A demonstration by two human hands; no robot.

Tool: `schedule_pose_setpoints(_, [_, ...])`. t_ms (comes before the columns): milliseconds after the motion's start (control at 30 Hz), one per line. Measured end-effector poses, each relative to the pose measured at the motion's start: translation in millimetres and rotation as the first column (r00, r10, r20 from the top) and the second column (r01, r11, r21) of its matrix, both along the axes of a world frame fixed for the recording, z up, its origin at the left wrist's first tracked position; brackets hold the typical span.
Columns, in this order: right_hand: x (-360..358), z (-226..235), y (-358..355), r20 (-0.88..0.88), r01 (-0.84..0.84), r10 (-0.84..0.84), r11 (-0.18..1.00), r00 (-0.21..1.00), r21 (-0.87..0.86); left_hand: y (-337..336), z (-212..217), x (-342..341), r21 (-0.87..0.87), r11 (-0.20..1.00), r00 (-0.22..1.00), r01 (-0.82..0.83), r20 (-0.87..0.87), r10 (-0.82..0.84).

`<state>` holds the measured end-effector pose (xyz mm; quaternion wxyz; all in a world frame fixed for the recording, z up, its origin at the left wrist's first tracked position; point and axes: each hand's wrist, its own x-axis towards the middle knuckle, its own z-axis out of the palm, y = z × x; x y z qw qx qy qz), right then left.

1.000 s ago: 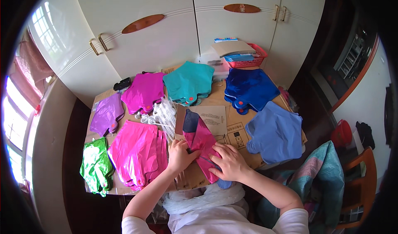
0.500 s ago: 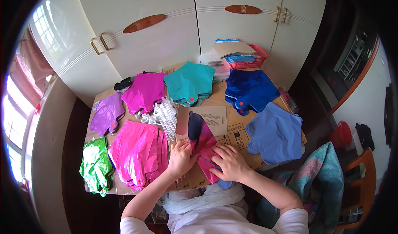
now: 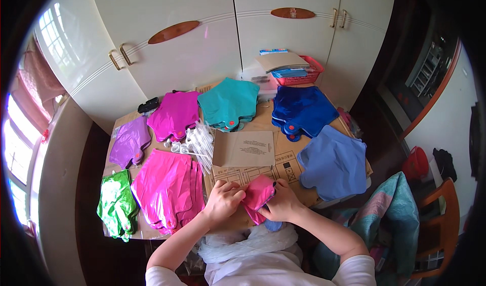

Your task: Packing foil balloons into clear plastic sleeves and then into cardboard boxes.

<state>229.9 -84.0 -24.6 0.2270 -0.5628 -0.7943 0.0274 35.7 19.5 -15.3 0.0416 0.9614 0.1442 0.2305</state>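
Between my hands is a folded pink foil balloon (image 3: 259,191), a dark edge showing on its right side. My left hand (image 3: 224,201) is closed with curled fingers at the balloon's left edge. On the other side, my right hand (image 3: 281,203) grips the folded foil between thumb and fingers. A bit of blue foil (image 3: 274,225) peeks out below the right hand. Just beyond the hands lies a flat piece of printed cardboard (image 3: 243,149). A stack of bright pink foil balloons (image 3: 164,187) spreads to the left of my left hand.
Green (image 3: 116,202), purple (image 3: 130,141), magenta (image 3: 174,115), teal (image 3: 229,103), dark blue (image 3: 304,108) and light blue (image 3: 334,162) foil balloon stacks ring the table. White plastic sticks (image 3: 202,146) lie mid-table. A red basket (image 3: 309,75) stands behind; a wooden chair (image 3: 445,225) is at right.
The pink balloon's long dark-tipped end, which pointed away over the cardboard, is now folded down between my hands. The cardboard shows fully. The view has shifted slightly.
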Motion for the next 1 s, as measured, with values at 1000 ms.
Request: schedule_pose_setpoints(1000, [26.8, 4.1, 4.1, -0.383, -0.156, 0.075, 0.971, 0.921, -0.183, 3.9, 8.3, -12.4, -0.002, 0.997, 0.975, 0.083, -0.207, -0.081])
